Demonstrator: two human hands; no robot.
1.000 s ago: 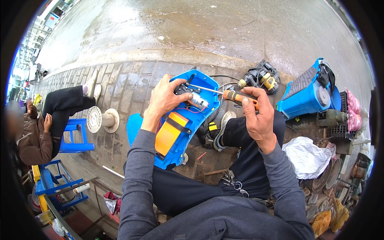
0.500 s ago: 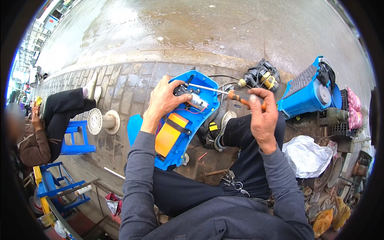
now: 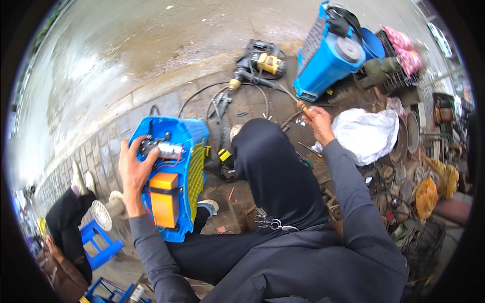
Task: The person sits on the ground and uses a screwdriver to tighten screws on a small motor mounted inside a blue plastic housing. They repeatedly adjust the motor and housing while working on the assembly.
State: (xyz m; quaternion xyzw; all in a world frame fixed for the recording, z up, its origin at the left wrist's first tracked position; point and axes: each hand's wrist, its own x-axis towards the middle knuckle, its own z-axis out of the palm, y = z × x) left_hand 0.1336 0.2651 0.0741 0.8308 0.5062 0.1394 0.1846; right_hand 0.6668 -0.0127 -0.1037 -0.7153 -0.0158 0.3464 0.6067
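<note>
My left hand (image 3: pixel 132 169) grips a small electric pump with a silver motor (image 3: pixel 171 150) and a black head, its thumb and fingers on either side. The pump lies inside an opened blue plastic housing (image 3: pixel 189 202) tilted against my leg. Below it, an orange battery block (image 3: pixel 164 202) sits under a black strap, with thin red and blue wires nearby. Out to the right, my right hand (image 3: pixel 320 123) is closed round a screwdriver (image 3: pixel 304 107) with an orange handle. Its shaft points up and left, away from the housing.
A yellow and black power tool (image 3: pixel 268 63) with a cable lies ahead, beside a blue backpack tank (image 3: pixel 323 65). White sacking (image 3: pixel 361 134) and scrap parts crowd the right. At left are a plastic spool (image 3: pixel 104 214), a blue stool (image 3: pixel 101 245) and a seated person (image 3: pixel 65 242).
My right hand has carried the screwdriver away from the pump to the right. The view has turned right. My left hand stays on the pump, and the housing now stands more upright.
</note>
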